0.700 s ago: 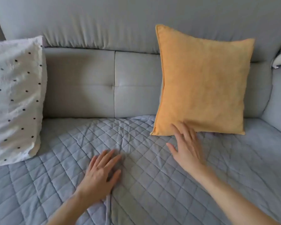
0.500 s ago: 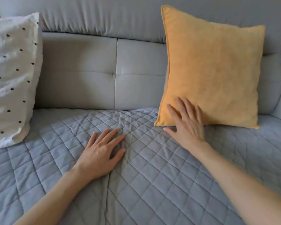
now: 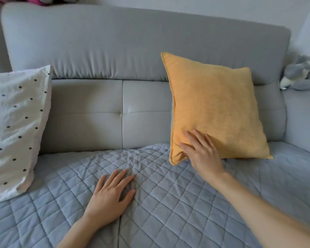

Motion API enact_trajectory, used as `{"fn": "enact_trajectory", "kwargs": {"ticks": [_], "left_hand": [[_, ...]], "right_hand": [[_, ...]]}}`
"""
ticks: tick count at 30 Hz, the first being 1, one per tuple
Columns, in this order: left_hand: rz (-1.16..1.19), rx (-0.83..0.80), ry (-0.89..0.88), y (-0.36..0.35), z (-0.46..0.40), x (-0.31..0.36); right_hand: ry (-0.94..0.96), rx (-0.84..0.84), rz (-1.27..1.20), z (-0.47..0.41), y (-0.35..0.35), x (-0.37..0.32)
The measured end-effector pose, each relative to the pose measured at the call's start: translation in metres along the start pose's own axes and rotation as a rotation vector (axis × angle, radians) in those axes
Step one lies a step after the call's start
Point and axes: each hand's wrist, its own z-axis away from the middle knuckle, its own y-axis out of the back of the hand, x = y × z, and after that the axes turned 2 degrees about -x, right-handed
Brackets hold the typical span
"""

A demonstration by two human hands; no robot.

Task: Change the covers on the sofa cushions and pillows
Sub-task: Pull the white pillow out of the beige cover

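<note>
Two bare hands are at work, and neither one is gripping anything. Your right hand [image 3: 201, 154], right of centre in the frame, lies with straight, slightly spread fingers [image 3: 191, 138] flat against the lower left part of the square mustard-yellow fabric cushion with piped edges [image 3: 217, 111]; the palm covers the cushion's bottom edge, and the thumb points toward its lower left corner. That cushion stands upright, tilted a little, leaning back on the pale grey upholstered sofa backrest [image 3: 100, 111], with its bottom edge on the blue-grey diamond-quilted seat cover [image 3: 177, 203]. Your left hand [image 3: 111, 196], low and centre-left in the frame, rests palm down on that quilted cover with fingers extended and loosely fanned, well apart from the yellow cushion; the fabric bunches into small creases just ahead of its fingertips. At the left edge of the frame a white crinkled pillow with small black dots [image 3: 16, 129] stands on the seat, leaning against the backrest, apart from both hands. A long padded grey headrest bolster [image 3: 141, 45] runs across the top of the backrest. At the right edge, a grey and white plush toy [image 3: 299, 74] sits on the sofa arm. In the upper left corner something pink or magenta [image 3: 34, 0] shows above the sofa, too cropped to identify.
</note>
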Motion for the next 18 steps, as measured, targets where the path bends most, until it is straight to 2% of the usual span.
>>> {"fn": "enact_trajectory", "kwargs": {"ticks": [2, 4, 5, 7, 10, 12, 15, 18], "left_hand": [[0.162, -0.052, 0.042, 0.007, -0.002, 0.004], [0.471, -0.07, 0.063, 0.025, 0.003, 0.018], [0.621, -0.056, 0.046, 0.036, 0.009, 0.028], [0.763, 0.025, -0.053, 0.063, 0.025, 0.053], [0.717, 0.199, -0.269, 0.116, 0.048, 0.086], [0.611, 0.306, -0.4, 0.154, 0.056, 0.098], [0.508, 0.283, -0.503, 0.206, 0.068, 0.116], [0.709, 0.263, -0.458, 0.246, 0.083, 0.136]], "right_hand": [[0.003, 0.048, -0.106, -0.004, 0.036, -0.003], [0.001, 0.088, -0.207, -0.008, 0.073, -0.014], [-0.002, 0.087, -0.251, -0.012, 0.09, -0.022], [-0.053, 0.085, -0.414, -0.02, 0.125, -0.037], [-0.18, -0.02, -0.723, -0.034, 0.178, -0.05], [-0.168, -0.065, -0.777, -0.042, 0.214, -0.05], [-0.148, 0.017, -0.898, -0.062, 0.273, -0.047], [-0.129, 0.093, -1.004, -0.086, 0.333, -0.046]]}}
